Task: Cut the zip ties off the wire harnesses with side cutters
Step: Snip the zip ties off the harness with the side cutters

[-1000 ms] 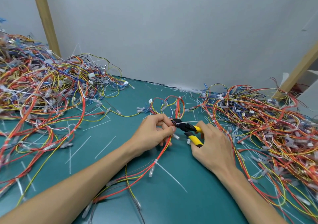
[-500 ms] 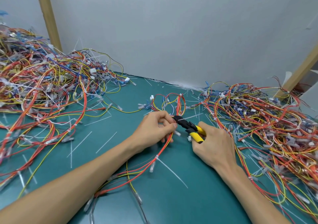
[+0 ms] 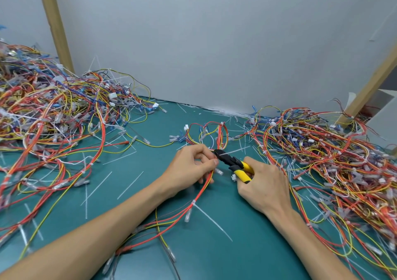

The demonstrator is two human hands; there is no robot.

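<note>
We keep pinching the wire harness (image 3: 202,190) in our left hand (image 3: 189,168); our right hand (image 3: 264,185) grips the side cutters (image 3: 231,162), nose barely moved at the seemingly uncut zip tie (image 3: 234,150).

Grey wall (image 3: 214,43), wooden posts (image 3: 54,23), teal tabletop (image 3: 247,258).

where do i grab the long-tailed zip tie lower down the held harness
Pinch the zip tie by its free tail from the right: it juts clear of the red wires across bare mat, while its head sits tight against them.
</note>
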